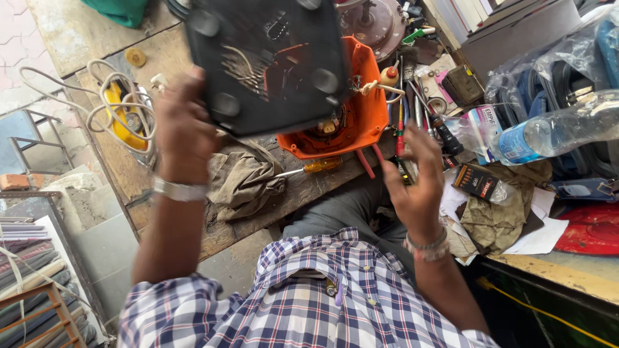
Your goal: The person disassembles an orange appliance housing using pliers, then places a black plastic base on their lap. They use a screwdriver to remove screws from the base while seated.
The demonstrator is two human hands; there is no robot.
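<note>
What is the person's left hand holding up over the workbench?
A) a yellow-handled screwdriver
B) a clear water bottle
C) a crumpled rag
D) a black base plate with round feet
D: the left hand grips the edge of the black base plate, lifted above the orange housing, while the bottle, screwdriver and rag all lie untouched on the bench.

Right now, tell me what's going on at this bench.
A person in a checked shirt sits at a cluttered wooden workbench. The left hand holds up a black base plate with round feet, lifted off an opened orange appliance housing. The right hand hovers open and empty near a pile of screwdrivers. A yellow-handled screwdriver and a rag lie below the housing.
</note>
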